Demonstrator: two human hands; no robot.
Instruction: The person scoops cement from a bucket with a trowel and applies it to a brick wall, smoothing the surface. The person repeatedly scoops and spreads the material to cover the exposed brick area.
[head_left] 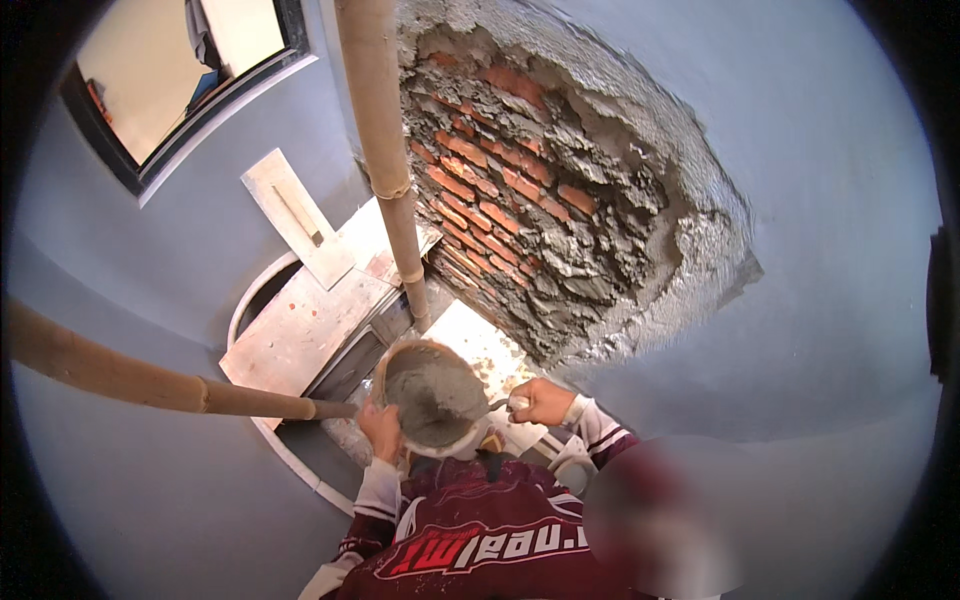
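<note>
left hand (380, 430) curled | right hand (543, 402) closed in a grip | sleeved forearms (376, 492) extended forward, hands apart

Red and white lettering (482, 551), across maroon shirt (470, 584) front, right end blurred

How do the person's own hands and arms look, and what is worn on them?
The left hand and right hand are both bare. The long sleeves are maroon and white with stripes, mostly white toward their lower ends.
</note>
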